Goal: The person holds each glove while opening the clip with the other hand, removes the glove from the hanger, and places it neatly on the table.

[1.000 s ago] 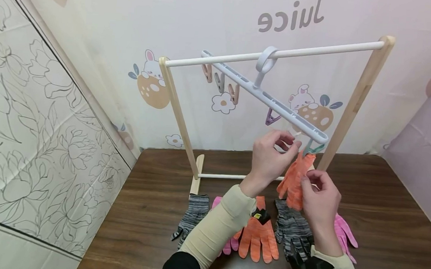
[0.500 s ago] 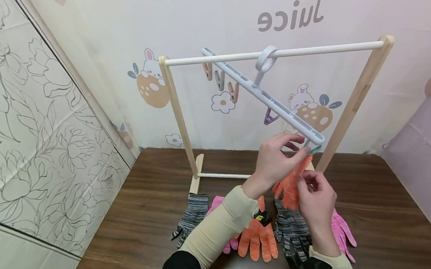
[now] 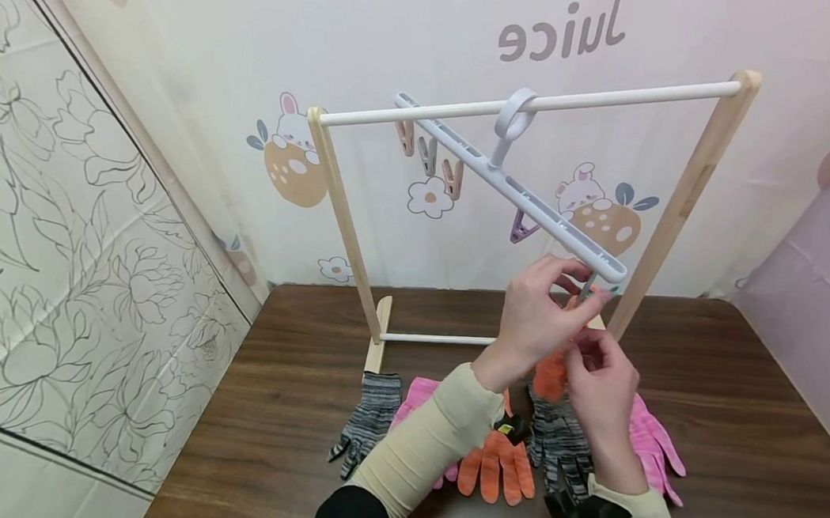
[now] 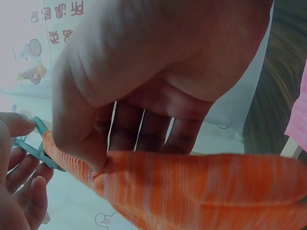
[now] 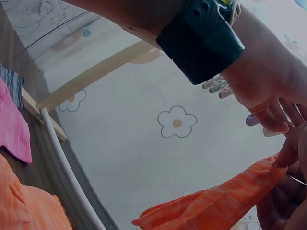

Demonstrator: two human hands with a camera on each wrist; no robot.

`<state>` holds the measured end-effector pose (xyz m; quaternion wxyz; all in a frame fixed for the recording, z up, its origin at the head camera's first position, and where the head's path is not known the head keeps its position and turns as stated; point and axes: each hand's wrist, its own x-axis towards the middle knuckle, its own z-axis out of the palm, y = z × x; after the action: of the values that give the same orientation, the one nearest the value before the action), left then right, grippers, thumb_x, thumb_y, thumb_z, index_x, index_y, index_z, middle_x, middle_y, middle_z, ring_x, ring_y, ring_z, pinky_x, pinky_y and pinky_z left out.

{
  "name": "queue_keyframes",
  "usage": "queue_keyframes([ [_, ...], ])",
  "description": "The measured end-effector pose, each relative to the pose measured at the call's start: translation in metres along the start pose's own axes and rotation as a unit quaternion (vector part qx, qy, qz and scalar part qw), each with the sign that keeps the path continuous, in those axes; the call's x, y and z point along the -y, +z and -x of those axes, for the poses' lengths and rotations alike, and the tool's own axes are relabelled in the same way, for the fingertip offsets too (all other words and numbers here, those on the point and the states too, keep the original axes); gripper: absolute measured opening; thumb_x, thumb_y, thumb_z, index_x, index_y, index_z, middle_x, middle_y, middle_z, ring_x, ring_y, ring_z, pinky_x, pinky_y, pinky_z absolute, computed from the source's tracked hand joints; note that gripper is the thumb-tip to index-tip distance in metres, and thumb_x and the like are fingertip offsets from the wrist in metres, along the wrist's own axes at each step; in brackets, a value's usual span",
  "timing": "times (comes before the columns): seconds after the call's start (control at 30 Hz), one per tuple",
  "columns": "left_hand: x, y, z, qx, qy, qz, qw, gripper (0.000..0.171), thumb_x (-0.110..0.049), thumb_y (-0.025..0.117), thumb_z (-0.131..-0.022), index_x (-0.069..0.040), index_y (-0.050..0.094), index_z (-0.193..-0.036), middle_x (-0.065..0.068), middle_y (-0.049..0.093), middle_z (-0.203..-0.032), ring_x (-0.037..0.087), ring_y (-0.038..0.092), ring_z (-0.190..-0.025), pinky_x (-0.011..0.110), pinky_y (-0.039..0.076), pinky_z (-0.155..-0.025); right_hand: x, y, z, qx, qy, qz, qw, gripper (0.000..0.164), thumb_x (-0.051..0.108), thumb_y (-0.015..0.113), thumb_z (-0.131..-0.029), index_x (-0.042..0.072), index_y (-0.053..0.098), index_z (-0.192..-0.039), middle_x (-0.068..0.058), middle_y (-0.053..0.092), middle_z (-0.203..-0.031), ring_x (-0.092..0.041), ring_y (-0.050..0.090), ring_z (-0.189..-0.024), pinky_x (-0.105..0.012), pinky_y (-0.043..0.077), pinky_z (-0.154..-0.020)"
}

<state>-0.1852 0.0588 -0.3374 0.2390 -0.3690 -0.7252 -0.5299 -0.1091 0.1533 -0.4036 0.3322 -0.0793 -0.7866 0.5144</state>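
My left hand (image 3: 540, 306) pinches a green clothes peg (image 4: 36, 148) hanging from the near end of a pale hanger bar (image 3: 533, 199). The cuff of an orange knit glove (image 4: 201, 177) sits at the peg's jaws, its fingers dangling below. Just beneath, my right hand (image 3: 607, 389) pinches the glove near its cuff between thumb and finger. In the right wrist view the same orange glove (image 5: 216, 206) slants down from the fingertips. From the head, my left hand hides most of the peg and the glove's upper part.
Farther along the bar hang a purple peg (image 3: 522, 227) and several others. A wooden rack (image 3: 346, 223) with a white rod (image 3: 632, 95) carries the hanger. On the table (image 3: 270, 409) lie striped grey gloves (image 3: 370, 411), pink gloves (image 3: 656, 448) and another orange glove (image 3: 498, 462).
My left hand has moved right, from beside the green peg to pinching it. My right hand has shifted slightly left, still holding the orange glove.
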Motion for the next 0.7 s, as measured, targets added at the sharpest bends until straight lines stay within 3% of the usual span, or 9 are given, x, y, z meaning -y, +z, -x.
queue_keyframes([
  [0.17, -0.0012, 0.0017, 0.0006, -0.003, 0.003, 0.003, 1.0, 0.034, -0.022, 0.084, -0.082, -0.009, 0.064, -0.106, 0.0, 0.065, -0.099, 0.001, 0.058, -0.086, 0.009, 0.048, -0.072, 0.0023, 0.0013, 0.0008, 0.002, 0.0, 0.002, 1.0, 0.012, 0.007, 0.068, -0.092, -0.001, 0.067, -0.101, 0.011, 0.062, -0.085, -0.003, 0.06, -0.077, -0.009, 0.046, -0.071],
  [0.6, -0.0013, 0.0029, -0.001, -0.002, 0.003, -0.035, 0.9994, 0.037, -0.024, 0.085, -0.081, -0.01, 0.063, -0.107, -0.001, 0.063, -0.096, 0.001, 0.056, -0.087, 0.007, 0.045, -0.072, 0.001, 0.003, 0.0028, -0.016, -0.019, -0.011, 1.0, 0.014, 0.001, 0.069, -0.09, -0.002, 0.064, -0.103, 0.011, 0.06, -0.085, -0.003, 0.059, -0.074, -0.01, 0.046, -0.066],
  [0.7, -0.0009, 0.0034, -0.0005, -0.005, 0.005, -0.037, 0.9993, 0.036, -0.023, 0.085, -0.081, -0.01, 0.063, -0.106, -0.001, 0.063, -0.096, 0.001, 0.057, -0.086, 0.007, 0.045, -0.072, -0.0008, 0.0035, 0.0029, -0.025, -0.024, -0.011, 0.999, 0.013, -0.001, 0.068, -0.09, -0.001, 0.065, -0.103, 0.005, 0.062, -0.086, -0.002, 0.059, -0.075, -0.009, 0.046, -0.067],
])
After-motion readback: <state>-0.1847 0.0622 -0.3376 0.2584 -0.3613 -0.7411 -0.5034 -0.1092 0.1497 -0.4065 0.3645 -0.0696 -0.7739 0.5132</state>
